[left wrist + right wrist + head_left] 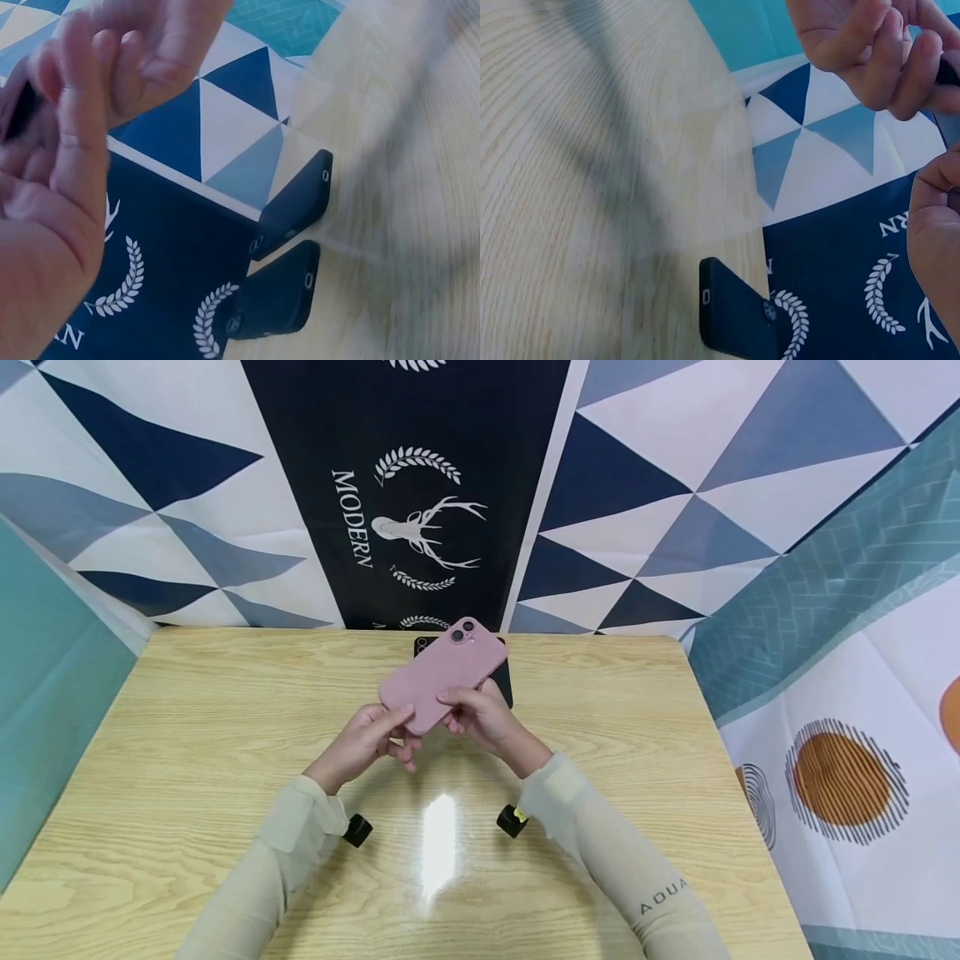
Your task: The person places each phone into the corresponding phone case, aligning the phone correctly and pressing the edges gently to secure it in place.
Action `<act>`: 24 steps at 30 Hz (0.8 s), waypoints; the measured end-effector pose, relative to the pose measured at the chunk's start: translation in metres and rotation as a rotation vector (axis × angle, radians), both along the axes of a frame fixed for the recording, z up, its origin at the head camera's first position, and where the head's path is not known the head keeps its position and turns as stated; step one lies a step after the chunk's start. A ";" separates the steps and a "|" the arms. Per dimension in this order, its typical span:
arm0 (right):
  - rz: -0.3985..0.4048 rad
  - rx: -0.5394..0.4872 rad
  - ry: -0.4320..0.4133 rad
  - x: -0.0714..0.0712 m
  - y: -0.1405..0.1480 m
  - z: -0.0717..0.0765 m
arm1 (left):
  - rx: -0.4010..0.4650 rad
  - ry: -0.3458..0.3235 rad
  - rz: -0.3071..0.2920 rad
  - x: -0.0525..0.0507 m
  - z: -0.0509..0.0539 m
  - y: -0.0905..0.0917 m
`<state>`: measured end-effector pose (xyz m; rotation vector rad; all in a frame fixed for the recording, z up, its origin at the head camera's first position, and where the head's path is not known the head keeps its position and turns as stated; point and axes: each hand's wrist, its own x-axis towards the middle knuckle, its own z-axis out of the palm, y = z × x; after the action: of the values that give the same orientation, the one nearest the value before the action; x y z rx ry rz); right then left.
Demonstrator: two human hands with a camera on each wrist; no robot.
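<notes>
A pink phone (438,681), its two-lens back facing up, is held between both hands over the table. My left hand (367,739) pinches its lower left end, thumb on top. My right hand (489,720) grips the near long edge, thumb on the back and fingers curled below. Partly hidden beneath the pink phone lie dark, phone-shaped things at the far table edge. The left wrist view shows two of them side by side, one black phone (296,206) and another black phone (276,292), each with a port opening; whether they are only cases I cannot tell.
The wooden table (225,710) ends at a patterned cloth wall (637,510) right behind the phones. Cloth also hangs along the left and right sides. A small black block (357,831) sits at the left wrist, and another black block (512,821) at the right wrist.
</notes>
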<state>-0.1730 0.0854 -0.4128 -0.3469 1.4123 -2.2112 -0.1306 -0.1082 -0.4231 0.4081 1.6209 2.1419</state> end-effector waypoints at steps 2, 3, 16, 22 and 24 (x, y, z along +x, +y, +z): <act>0.010 0.024 -0.010 0.000 0.002 -0.003 | -0.005 -0.023 0.040 -0.001 0.001 -0.004; 0.013 0.036 -0.013 0.000 0.002 -0.004 | -0.003 -0.031 0.070 -0.001 0.001 -0.006; 0.136 0.134 -0.046 0.001 0.006 -0.012 | -0.089 -0.114 0.206 -0.002 0.004 -0.014; 0.209 0.143 -0.028 0.000 0.008 -0.012 | -0.114 -0.123 0.229 -0.001 0.001 -0.016; 0.223 0.127 -0.021 0.000 0.009 -0.011 | -0.092 -0.105 0.239 -0.001 0.001 -0.016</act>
<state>-0.1729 0.0946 -0.4242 -0.4139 1.4203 -1.9323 -0.1311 -0.1238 -0.4221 0.0745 1.7750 2.2056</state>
